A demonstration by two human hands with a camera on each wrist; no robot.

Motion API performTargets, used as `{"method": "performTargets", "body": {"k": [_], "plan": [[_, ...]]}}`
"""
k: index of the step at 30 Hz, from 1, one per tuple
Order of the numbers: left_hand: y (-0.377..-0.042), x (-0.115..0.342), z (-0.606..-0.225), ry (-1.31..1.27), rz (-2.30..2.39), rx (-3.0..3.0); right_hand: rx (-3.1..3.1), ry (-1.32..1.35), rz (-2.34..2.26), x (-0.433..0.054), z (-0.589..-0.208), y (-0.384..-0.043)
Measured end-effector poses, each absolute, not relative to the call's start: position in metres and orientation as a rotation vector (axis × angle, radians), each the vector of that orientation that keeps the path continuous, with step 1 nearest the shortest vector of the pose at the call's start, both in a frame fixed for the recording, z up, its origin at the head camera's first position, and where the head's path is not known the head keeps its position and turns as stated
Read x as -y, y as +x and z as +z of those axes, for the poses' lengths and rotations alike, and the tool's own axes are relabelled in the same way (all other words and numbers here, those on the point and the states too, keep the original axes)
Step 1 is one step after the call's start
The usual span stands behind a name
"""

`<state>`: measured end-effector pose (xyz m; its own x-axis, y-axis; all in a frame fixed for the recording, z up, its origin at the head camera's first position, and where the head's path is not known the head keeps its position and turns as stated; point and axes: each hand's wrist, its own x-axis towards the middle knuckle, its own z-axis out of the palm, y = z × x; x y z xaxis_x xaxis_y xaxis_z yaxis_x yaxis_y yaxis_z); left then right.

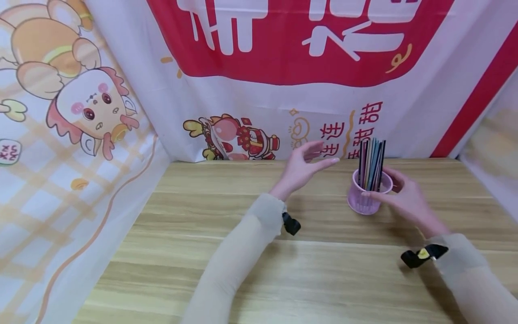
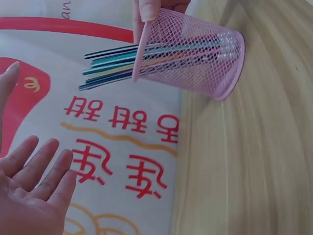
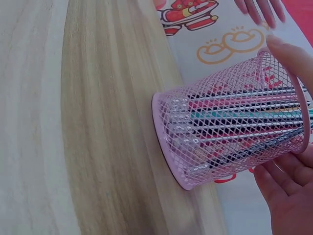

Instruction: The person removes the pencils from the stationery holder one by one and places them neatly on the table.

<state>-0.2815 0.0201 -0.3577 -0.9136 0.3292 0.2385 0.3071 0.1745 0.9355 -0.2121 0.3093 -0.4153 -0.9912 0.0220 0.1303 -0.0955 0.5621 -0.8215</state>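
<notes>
A pink mesh pen cup (image 1: pixel 357 201) stands upright at the back right of the table. Slim pencils (image 1: pixel 372 162) in black, teal and other colours stick up out of it, and their pale ends show through the mesh at its base in the right wrist view. My right hand (image 1: pixel 408 200) grips the cup near its rim, thumb on the near side and fingers round the far side. To the left of the cup, my left hand (image 1: pixel 301 168) hovers above the table, fingers spread and holding nothing; its palm (image 2: pixel 29 200) faces the cup.
The wood-grain table (image 1: pixel 315 279) meets a hanging cloth (image 1: pixel 243 96) with red print and cartoon figures right behind the cup. A patterned cloth (image 1: pixel 77 193) closes off the left side, and another pale one (image 1: pixel 495 148) the right. Black straps (image 1: pixel 291 223) circle both wrists.
</notes>
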Motion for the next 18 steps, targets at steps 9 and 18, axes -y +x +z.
{"method": "performTargets", "body": {"k": [9, 18], "plan": [[-0.294, -0.073, -0.375, 0.564, 1.977, -2.344, 2.662, 0.030, 1.412, -0.308, -0.416, -0.215], [-0.291, -0.104, -0.399, 0.439, 1.940, -2.395, 2.642, 0.011, 1.427, -0.310, -0.418, -0.214]]}}
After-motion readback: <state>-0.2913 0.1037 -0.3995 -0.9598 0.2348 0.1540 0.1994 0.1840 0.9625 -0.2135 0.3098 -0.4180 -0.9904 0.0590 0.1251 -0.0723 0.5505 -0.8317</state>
